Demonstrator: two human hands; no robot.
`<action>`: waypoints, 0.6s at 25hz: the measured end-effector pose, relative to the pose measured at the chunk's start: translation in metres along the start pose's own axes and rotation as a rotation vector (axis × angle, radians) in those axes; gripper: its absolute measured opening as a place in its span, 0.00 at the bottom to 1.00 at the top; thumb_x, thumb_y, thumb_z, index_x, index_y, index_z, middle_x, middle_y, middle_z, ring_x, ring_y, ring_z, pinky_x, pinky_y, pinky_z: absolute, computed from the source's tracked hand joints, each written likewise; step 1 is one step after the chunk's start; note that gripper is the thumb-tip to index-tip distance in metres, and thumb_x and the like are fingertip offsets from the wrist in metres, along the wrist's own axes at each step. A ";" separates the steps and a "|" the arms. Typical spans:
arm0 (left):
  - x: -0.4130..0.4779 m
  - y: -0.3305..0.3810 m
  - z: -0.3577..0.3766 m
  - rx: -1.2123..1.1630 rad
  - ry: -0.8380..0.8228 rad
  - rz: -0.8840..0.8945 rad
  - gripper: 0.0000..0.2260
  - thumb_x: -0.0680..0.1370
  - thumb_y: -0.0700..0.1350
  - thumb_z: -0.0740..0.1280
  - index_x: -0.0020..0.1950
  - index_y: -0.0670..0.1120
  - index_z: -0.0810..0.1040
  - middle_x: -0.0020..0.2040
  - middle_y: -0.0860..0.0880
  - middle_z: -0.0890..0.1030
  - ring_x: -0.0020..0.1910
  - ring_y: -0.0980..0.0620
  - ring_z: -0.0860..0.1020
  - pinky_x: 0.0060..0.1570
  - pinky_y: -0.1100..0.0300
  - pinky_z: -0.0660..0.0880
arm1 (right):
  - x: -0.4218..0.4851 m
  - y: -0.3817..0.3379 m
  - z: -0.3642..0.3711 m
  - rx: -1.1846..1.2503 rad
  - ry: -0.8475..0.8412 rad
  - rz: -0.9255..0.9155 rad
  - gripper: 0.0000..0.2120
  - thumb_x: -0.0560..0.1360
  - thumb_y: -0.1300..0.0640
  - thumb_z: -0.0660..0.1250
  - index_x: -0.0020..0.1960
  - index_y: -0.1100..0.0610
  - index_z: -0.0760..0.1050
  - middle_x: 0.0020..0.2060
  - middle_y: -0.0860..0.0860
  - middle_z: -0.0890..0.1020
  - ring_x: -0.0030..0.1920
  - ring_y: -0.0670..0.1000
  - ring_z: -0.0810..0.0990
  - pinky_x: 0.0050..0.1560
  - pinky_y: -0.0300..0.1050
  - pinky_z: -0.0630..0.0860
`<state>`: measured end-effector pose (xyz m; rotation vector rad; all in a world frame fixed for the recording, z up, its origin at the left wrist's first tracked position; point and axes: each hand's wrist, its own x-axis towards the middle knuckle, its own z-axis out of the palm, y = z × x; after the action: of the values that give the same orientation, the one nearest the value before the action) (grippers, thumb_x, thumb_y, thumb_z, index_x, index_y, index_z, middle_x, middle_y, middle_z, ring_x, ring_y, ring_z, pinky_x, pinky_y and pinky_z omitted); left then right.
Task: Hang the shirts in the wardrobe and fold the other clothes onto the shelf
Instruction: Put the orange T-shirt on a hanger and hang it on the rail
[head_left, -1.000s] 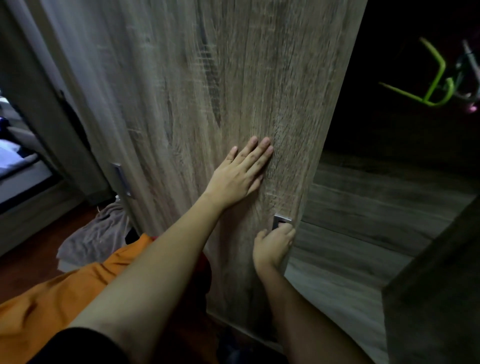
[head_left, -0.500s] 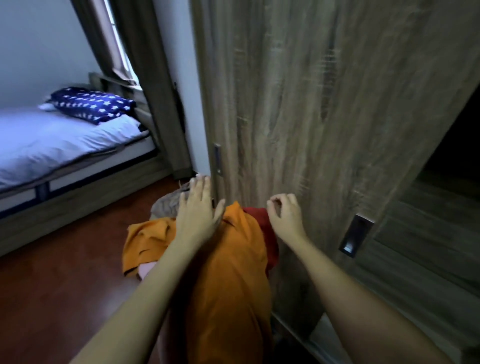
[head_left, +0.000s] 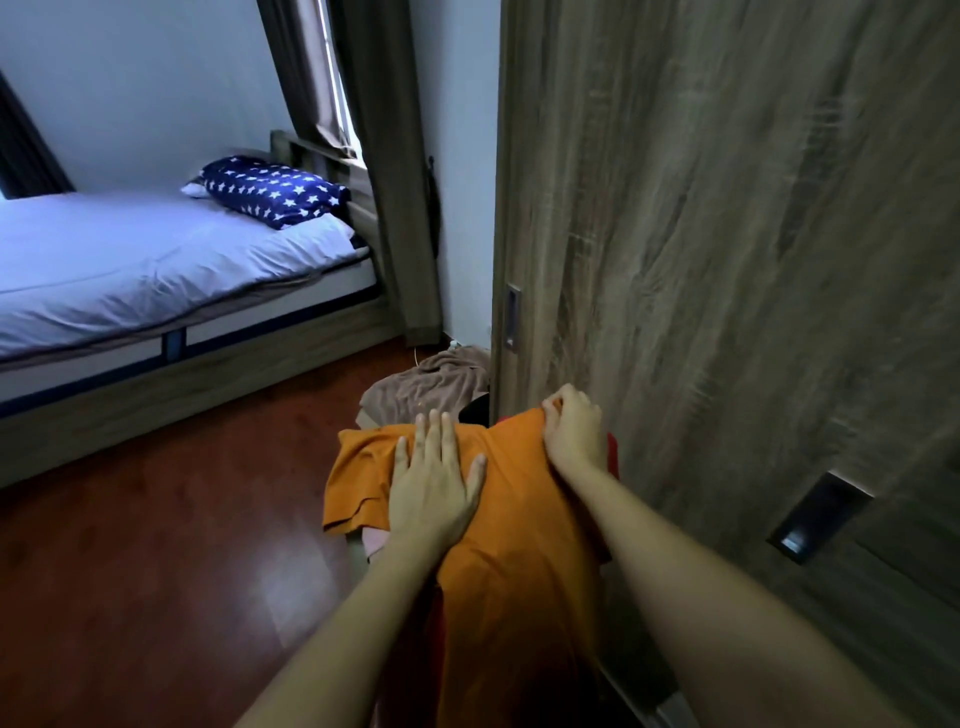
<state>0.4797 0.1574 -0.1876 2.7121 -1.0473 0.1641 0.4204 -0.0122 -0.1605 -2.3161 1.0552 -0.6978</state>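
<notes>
Ideally the right hand (head_left: 571, 431), pinching the orange shirt (head_left: 498, 545) at its top edge, lifts while the flat, open left hand (head_left: 436, 483) steadies the pile.

Left hand (head_left: 434, 480) flat, fingers spread, palm down; right hand (head_left: 574, 431) curled in pinching grip; both forearms extended.

**Two bare forearms, nothing worn**

Both arms are uncovered from the bottom edge of the view to the fingertips. The left hand (head_left: 434, 483) and right hand (head_left: 574, 434) carry no rings, watch, bracelet or gloves, and no sleeve is visible.
</notes>
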 end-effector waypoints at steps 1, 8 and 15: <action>0.000 0.000 -0.001 -0.023 -0.001 -0.012 0.38 0.74 0.65 0.33 0.77 0.44 0.43 0.78 0.46 0.47 0.77 0.49 0.43 0.72 0.53 0.39 | -0.005 -0.003 -0.004 0.156 0.037 -0.006 0.08 0.80 0.55 0.56 0.49 0.58 0.71 0.44 0.55 0.78 0.46 0.54 0.76 0.45 0.50 0.74; 0.033 0.018 -0.079 -0.580 -0.289 0.204 0.31 0.78 0.50 0.61 0.77 0.52 0.50 0.76 0.48 0.58 0.75 0.48 0.57 0.68 0.59 0.53 | -0.037 -0.026 -0.073 0.671 -0.291 -0.173 0.09 0.81 0.58 0.54 0.42 0.52 0.67 0.38 0.50 0.72 0.40 0.47 0.72 0.43 0.38 0.71; 0.026 0.049 -0.134 -0.403 -0.354 0.466 0.04 0.65 0.49 0.63 0.38 0.53 0.74 0.40 0.54 0.75 0.41 0.55 0.74 0.46 0.60 0.66 | -0.061 -0.025 -0.186 0.858 0.059 -0.276 0.11 0.80 0.62 0.58 0.39 0.53 0.67 0.33 0.49 0.70 0.30 0.36 0.69 0.35 0.29 0.67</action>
<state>0.4631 0.1392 -0.0450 2.1438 -1.5998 -0.4215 0.2823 0.0081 -0.0216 -1.6851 0.3239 -1.0696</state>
